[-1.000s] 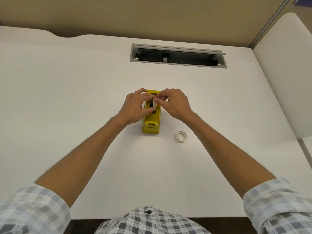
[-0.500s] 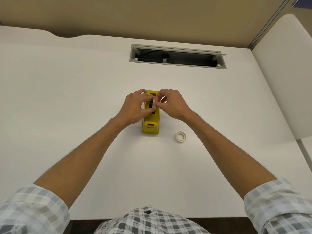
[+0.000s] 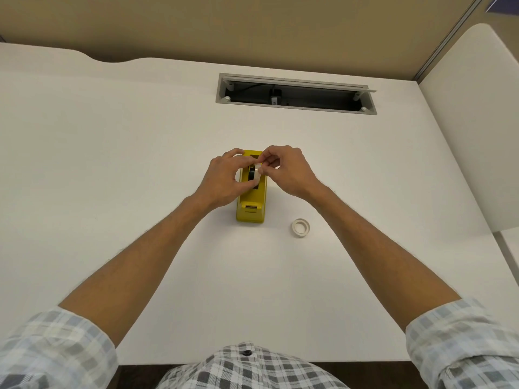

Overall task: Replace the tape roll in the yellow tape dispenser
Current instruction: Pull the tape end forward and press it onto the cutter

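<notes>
Both the left hand [image 3: 224, 178] and right hand [image 3: 286, 171] pinch a white tape roll [image 3: 256, 175] over the yellow tape dispenser [image 3: 250, 204], apparently seating it; next, press it into the cradle beneath their fingers.

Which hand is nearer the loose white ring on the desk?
Right. The right hand is up-left of the white ring; the left hand lies farther, beyond the yellow dispenser.
</notes>
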